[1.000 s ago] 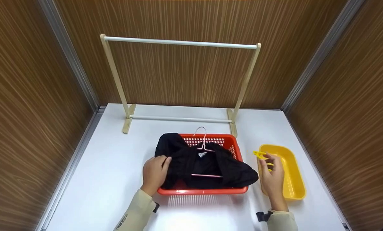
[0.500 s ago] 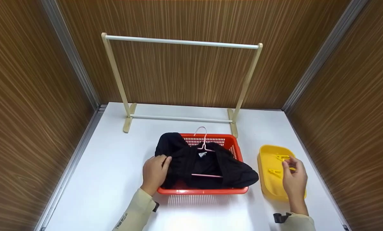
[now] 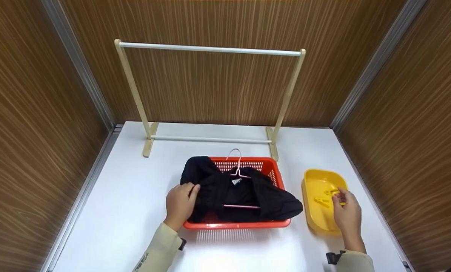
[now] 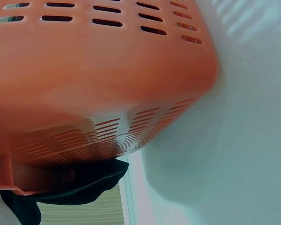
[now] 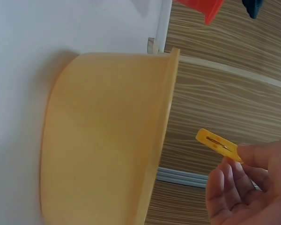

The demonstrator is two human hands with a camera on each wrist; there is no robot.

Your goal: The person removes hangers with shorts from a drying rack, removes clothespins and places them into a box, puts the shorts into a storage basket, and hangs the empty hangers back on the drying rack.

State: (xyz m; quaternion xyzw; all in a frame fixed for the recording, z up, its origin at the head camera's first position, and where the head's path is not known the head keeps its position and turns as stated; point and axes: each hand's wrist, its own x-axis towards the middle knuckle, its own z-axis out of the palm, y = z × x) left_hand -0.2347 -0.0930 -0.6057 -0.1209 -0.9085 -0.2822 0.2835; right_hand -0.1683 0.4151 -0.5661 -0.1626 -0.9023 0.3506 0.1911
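In the head view, my left hand (image 3: 180, 204) grips the black garment (image 3: 214, 190) at the left rim of a red basket (image 3: 236, 226). The garment lies across the basket with a pink hanger (image 3: 239, 172) in it; a small white tag shows at the neck. Over the right side of a yellow tray (image 3: 312, 217), my right hand (image 3: 348, 213) pinches a yellow clothespin (image 5: 218, 144) between thumb and finger, above the tray's rim in the right wrist view. Another yellow clothespin (image 3: 322, 201) lies in the tray. The left fingertips are partly hidden by cloth.
A drying rack with a white top bar (image 3: 210, 48) and pale wooden legs stands behind the basket. Wood-patterned walls (image 3: 210, 90) enclose the white table (image 3: 127, 211) at the back and sides.
My right hand has moved rightward from the tray's left edge to over its right side, with a clothespin in its fingers. The left hand, garment and basket have stayed put.
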